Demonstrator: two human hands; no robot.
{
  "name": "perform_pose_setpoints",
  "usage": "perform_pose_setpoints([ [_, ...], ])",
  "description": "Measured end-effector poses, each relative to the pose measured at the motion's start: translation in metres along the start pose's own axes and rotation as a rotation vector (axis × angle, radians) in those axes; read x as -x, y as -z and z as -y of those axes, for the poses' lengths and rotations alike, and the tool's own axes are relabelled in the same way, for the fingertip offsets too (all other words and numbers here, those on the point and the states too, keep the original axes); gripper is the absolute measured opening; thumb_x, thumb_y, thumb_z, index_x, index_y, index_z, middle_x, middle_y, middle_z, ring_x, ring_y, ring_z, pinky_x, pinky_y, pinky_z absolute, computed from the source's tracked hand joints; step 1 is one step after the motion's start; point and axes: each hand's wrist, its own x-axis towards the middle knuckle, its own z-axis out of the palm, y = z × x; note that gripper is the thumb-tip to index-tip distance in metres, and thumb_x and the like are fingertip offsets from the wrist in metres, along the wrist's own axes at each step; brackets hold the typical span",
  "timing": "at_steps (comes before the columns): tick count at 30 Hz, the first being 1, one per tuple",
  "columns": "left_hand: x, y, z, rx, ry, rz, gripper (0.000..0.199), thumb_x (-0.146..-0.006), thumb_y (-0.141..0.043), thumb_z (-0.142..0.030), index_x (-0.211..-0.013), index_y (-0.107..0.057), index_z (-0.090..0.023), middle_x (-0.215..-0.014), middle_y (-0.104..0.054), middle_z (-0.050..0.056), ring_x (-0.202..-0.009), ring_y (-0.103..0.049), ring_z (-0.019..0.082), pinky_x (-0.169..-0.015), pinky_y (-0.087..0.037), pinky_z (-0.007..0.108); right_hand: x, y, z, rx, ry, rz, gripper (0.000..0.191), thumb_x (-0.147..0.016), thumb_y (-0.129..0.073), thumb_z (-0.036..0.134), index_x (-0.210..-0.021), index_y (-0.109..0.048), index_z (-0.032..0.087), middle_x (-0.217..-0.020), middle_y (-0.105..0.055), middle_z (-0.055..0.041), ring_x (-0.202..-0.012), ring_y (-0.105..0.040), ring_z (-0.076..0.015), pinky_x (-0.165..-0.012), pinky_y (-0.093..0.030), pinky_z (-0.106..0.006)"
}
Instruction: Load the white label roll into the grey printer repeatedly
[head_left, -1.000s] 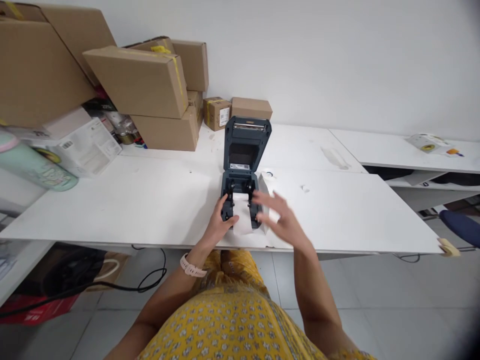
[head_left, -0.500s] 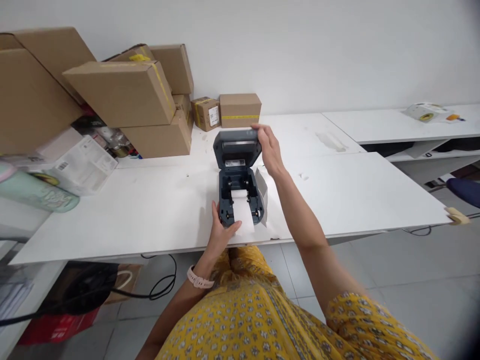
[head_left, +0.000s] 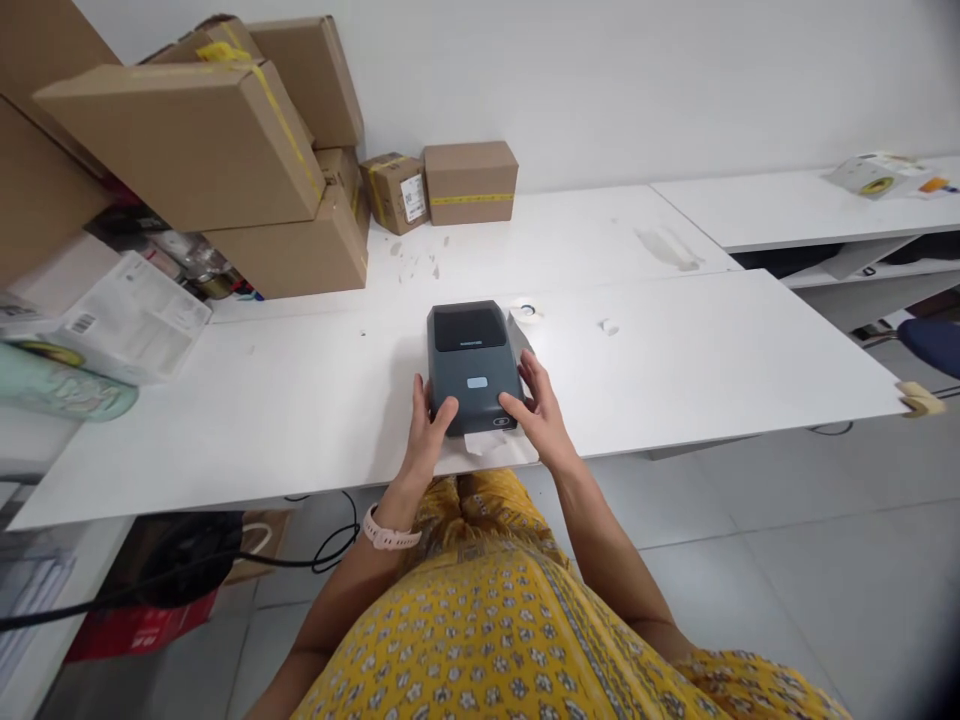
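Note:
A dark grey label printer (head_left: 474, 365) lies on the white table with its lid down. My left hand (head_left: 427, 430) grips its left front side, thumb on the top near the front corner. My right hand (head_left: 544, 412) holds the right front side, its thumb pressed on the lid close to the round button. From under the front edge a strip of white paper (head_left: 484, 442) sticks out. The roll inside is hidden by the lid. Behind the printer's right side sits a white roll of tape or labels (head_left: 526, 311).
Cardboard boxes (head_left: 277, 245) are stacked at the left, with two smaller boxes (head_left: 471, 182) against the wall. A mint-green bottle (head_left: 82, 385) and a white carton (head_left: 142, 315) stand far left. Paper scraps (head_left: 609, 326) lie right of the printer. Black cables (head_left: 300, 562) hang below the table.
The printer's lid has swung down from raised to closed, covering the paper roll. My right hand has come down from the lid's upper edge to the front right side.

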Motion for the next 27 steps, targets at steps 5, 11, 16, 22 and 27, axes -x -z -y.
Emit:
perform_pose_setpoints([
  [5,-0.009,-0.003,0.0,-0.068,-0.028,0.025,0.092,-0.083,-0.071,-0.055,-0.158,-0.026,-0.025,-0.161,-0.04,0.011,-0.146,-0.043,0.032,-0.118,-0.042,0.043,-0.005,0.001,-0.011,-0.159,-0.237,0.077,0.1,-0.079,-0.07,0.064,-0.16,-0.02,0.032,-0.165,-0.034,-0.0062,-0.151,-0.038,-0.0296,-0.123,-0.038,-0.052],
  [11,-0.01,-0.004,0.005,-0.081,-0.077,-0.026,0.082,-0.081,-0.072,-0.053,-0.151,-0.038,-0.024,-0.152,-0.051,0.011,-0.139,-0.05,0.032,-0.115,-0.045,0.043,-0.003,-0.007,-0.021,-0.117,-0.151,-0.002,0.093,-0.08,-0.066,0.066,-0.157,-0.03,0.026,-0.166,-0.032,-0.0072,-0.153,-0.033,-0.029,-0.128,-0.028,-0.051],
  [16,-0.011,-0.004,0.005,-0.119,-0.096,-0.029,0.081,-0.08,-0.072,-0.055,-0.148,-0.041,-0.023,-0.15,-0.052,0.012,-0.137,-0.051,0.031,-0.112,-0.045,0.042,-0.004,-0.007,-0.029,-0.031,-0.046,-0.019,0.088,-0.084,-0.061,0.068,-0.157,-0.03,0.028,-0.163,-0.038,-0.009,-0.149,-0.039,-0.0304,-0.122,-0.037,-0.052],
  [22,0.047,0.0,0.017,-0.245,-0.119,-0.371,0.041,-0.086,-0.065,-0.053,-0.116,-0.059,-0.025,-0.116,-0.065,0.006,-0.107,-0.062,0.021,-0.089,-0.05,0.032,-0.008,0.0,-0.032,0.015,-0.063,0.047,0.094,-0.084,-0.059,0.071,-0.16,-0.025,0.026,-0.163,-0.038,-0.0095,-0.15,-0.039,-0.0294,-0.122,-0.038,-0.05],
  [27,0.07,-0.015,0.018,-0.105,0.124,0.066,0.048,-0.085,-0.055,-0.064,-0.068,-0.063,-0.02,-0.058,-0.054,-0.001,-0.052,-0.047,0.011,-0.053,-0.037,0.026,-0.009,-0.002,-0.038,0.04,-0.035,0.021,0.088,-0.085,-0.057,0.069,-0.157,-0.03,0.026,-0.165,-0.036,-0.0071,-0.151,-0.038,-0.0284,-0.124,-0.034,-0.05],
])
